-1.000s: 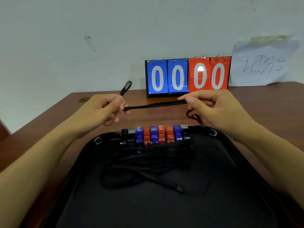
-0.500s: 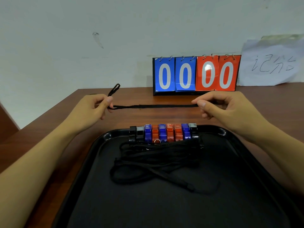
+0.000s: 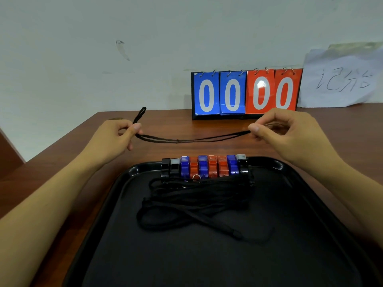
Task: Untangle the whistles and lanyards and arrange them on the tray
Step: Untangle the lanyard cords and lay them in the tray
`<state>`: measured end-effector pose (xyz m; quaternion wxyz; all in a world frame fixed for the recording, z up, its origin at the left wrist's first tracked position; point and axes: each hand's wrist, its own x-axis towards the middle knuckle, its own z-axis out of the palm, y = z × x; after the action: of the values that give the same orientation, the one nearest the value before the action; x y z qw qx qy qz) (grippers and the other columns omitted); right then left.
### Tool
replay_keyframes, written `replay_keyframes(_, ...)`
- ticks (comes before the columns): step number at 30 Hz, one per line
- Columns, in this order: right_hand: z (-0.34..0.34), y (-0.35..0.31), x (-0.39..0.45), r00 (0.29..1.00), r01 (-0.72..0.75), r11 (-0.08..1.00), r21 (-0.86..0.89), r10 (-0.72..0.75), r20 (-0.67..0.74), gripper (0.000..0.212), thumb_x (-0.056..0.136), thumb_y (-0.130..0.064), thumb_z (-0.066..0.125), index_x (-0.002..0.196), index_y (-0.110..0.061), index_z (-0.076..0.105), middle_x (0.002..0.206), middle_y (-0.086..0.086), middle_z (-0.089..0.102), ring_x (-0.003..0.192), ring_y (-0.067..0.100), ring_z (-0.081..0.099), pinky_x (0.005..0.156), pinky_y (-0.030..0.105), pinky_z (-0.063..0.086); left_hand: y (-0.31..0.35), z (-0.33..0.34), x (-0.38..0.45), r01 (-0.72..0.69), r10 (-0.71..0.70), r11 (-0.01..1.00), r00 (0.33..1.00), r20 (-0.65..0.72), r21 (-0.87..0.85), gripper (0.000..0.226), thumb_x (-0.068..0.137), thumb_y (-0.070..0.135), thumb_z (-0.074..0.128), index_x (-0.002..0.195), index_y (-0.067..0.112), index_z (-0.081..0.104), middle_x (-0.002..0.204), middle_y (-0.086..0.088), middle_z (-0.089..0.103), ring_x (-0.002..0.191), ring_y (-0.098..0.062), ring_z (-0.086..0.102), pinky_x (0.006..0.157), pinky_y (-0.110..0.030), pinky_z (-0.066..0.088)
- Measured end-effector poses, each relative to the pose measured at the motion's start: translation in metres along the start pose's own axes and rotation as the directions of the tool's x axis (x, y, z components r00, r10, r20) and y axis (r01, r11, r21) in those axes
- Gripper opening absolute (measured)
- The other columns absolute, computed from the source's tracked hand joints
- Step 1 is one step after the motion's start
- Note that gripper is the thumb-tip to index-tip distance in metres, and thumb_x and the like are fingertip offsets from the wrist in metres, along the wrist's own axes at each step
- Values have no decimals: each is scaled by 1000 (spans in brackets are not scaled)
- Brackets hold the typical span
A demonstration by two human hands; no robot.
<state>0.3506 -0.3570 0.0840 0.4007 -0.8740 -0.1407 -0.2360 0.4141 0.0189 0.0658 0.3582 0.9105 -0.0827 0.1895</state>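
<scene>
The lanyard (image 3: 192, 139) I've got strung between my hands is thin black cord, doubled into several strands w/ a small knot or joiner just left of middle; looks v. light, limp, prob. a bit slick, so it sags in a shallow curve and won't keep any shape once let go. Best taken at the ends, pinched tight, not mid-span, where the strands would just fold and cross. My left hand (image 3: 116, 137) pinches the left end betw. thumb and forefinger, a short loop of cord (image 3: 139, 114) sticking up past the fingers toward the far side. My right hand (image 3: 284, 133) pinches the right end the same way (can't tell if a whistle is tucked behind those fingers). Hands are well apart, cord hanging above the table (image 3: 68, 154), just beyond the far rim of the black tray (image 3: 310, 235). On the tray, near its far edge, sits a row of whistles (image 3: 204, 167), black, blue, red, packed side by side, w/ a pile of black lanyards (image 3: 196, 201) lying just nearer to me. Past my hands stands a flip scoreboard (image 3: 245, 94) reading 00 00, w/ a paper sign (image 3: 344, 79) to its right.
</scene>
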Motion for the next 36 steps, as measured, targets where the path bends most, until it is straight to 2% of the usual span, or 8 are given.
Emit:
replay_keyframes(3,0,-4,-2,999,22,1000,-21,-22,-23,22,83,-53,61,90,-34,68,85,-18,69,87,-5,64,70,4,47,12,0,-4,-25,33,989,998,57,-143,27,103,43,56,98,27,78,79,-2,77,58,-17,61,58,-28,50)
replay_keyframes(6,2,-8,-3,998,60,998,25,-59,-9,8,91,-35,68,94,-29,70,90,-13,71,89,0,65,75,3,49,31,4,-10,-86,111,964,990,87,-251,22,104,33,58,99,24,78,96,5,79,56,-16,55,52,-19,45)
replay_keyframes(10,3,-16,-7,993,96,992,79,-100,55,11,93,-24,68,102,-28,72,96,-15,72,94,3,68,85,15,55,54,6,-22,-167,206,950,970,128,-263,19,102,32,60,101,28,79,82,6,74,53,-8,51,56,-11,44)
replay_keyframes(18,15,-38,-19,952,251,967,39,-254,174,20,89,-33,66,107,-24,64,88,-11,70,86,9,70,79,26,59,93,15,-44,-396,440,894,865,242,-212,29,96,34,55,113,25,77,74,23,65,64,2,61,60,-5,41)
replay_keyframes(23,18,-45,-24,917,322,946,25,-318,241,46,89,-33,67,133,-34,54,86,-15,69,87,3,70,83,18,56,95,23,-47,-493,489,867,812,319,-73,27,98,45,51,106,34,75,82,12,67,83,-13,65,66,-11,44)
replay_keyframes(30,19,-46,-23,921,357,934,-10,-350,168,23,92,-36,59,114,-38,65,99,-28,66,99,-7,65,84,6,50,96,25,-47,-519,520,850,801,296,-89,34,95,46,55,116,32,77,78,22,64,75,-8,62,63,-9,42)
replay_keyframes(33,18,-41,-21,945,302,950,75,-309,104,19,94,-32,61,112,-31,68,97,-19,71,92,1,70,82,14,56,92,21,-43,-521,530,847,812,244,-104,24,95,41,60,111,34,76,85,16,68,76,-15,63,65,-15,46)
replay_keyframes(36,11,-30,-14,971,234,965,120,-238,21,16,97,-22,63,112,-21,70,94,-9,73,86,7,72,80,19,59,77,11,-32,-455,468,883,871,147,-114,17,95,39,66,101,30,78,90,3,74,84,-28,68,78,-48,57)
